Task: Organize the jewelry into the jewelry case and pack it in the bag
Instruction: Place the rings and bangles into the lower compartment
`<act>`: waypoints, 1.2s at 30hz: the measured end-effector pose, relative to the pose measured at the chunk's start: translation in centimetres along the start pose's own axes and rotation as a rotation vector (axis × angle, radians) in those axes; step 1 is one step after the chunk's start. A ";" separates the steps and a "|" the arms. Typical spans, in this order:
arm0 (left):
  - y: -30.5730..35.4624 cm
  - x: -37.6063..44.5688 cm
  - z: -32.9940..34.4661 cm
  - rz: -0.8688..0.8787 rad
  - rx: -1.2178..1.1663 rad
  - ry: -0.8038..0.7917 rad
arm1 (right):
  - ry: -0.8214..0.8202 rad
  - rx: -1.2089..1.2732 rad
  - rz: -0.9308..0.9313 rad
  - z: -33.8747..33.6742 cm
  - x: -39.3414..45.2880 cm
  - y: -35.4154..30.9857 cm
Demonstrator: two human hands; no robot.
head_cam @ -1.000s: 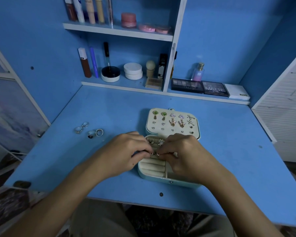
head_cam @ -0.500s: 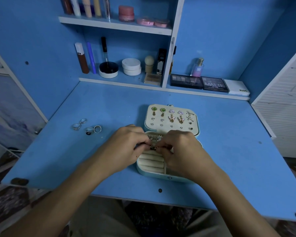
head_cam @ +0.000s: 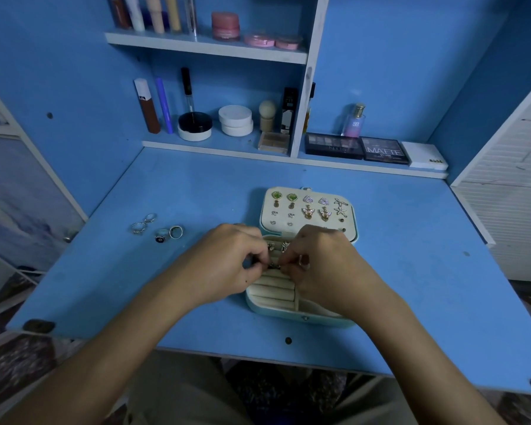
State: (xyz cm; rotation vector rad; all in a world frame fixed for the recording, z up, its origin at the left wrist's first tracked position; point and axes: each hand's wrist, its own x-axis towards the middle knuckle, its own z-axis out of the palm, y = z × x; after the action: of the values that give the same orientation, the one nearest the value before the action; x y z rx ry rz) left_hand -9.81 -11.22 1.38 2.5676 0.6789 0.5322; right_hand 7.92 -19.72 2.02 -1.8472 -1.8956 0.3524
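An open pale jewelry case (head_cam: 276, 305) lies mid-desk, its lid (head_cam: 348, 220) flat behind it and studded with several earrings (head_cam: 307, 207). My left hand (head_cam: 224, 265) and my right hand (head_cam: 325, 268) meet over the case's ring rolls. Their fingertips pinch a small ring (head_cam: 275, 265) between them, pressing it at the cream rolls. Two rings (head_cam: 276, 247) sit in the row behind. Several loose rings (head_cam: 158, 230) lie on the desk to the left. No bag is in view.
The blue desk (head_cam: 411, 271) has a low back shelf with cosmetics: eyeshadow palettes (head_cam: 357, 147), a perfume bottle (head_cam: 354, 121), round jars (head_cam: 235, 119), tubes (head_cam: 147, 107). An upper shelf (head_cam: 206, 46) holds more bottles. A white slatted cabinet (head_cam: 512, 191) stands at the right.
Both hands stay pinched on the small ring over the ring rolls, with only slight fingertip shifts. The camera view tilted a little.
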 end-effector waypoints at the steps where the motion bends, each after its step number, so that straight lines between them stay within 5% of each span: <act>1: 0.0 0.0 -0.1 -0.002 -0.004 -0.005 | -0.014 0.000 0.001 -0.1 0.0 0.0; 24: -1.1 -1.6 -0.4 -0.069 -0.044 0.017 | -0.025 -0.097 0.024 -0.2 1.1 -0.9; 36: -8.2 -6.0 -5.8 -0.269 0.074 0.285 | 0.062 0.045 -0.106 0.9 5.5 -4.9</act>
State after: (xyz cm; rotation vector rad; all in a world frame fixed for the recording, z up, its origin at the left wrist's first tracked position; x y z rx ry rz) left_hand -20.36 -6.22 0.63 2.4344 1.1415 0.8001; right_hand 3.29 -14.46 4.49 -1.7014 -1.9189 0.2960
